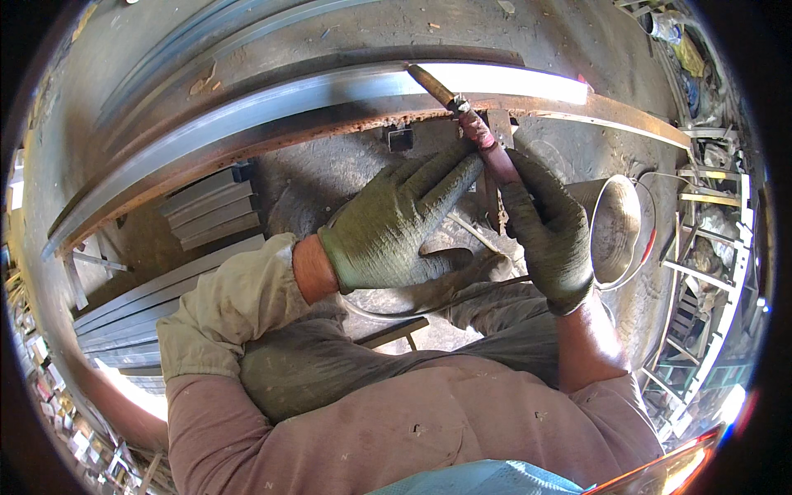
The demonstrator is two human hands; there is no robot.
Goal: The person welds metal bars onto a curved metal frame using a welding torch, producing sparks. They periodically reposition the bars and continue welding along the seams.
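My right hand, in a worn green-grey glove, is closed around the pinkish handle of what looks like a welding torch. Its brass-coloured nozzle points up and left, and its tip overlaps the long silvery metal bar; I cannot tell whether they touch. My left hand, in a matching glove, has its fingers stretched out. The fingertips lie against or just beside the torch handle, and the thumb stands apart below. The bar runs along a rusty brown beam across the front of me.
Below the beam at left lie stacked grey metal profiles. An open bucket stands to the right, with a thin cable beside it. A light metal frame lines the far right. More long bars rest on the floor beyond the beam.
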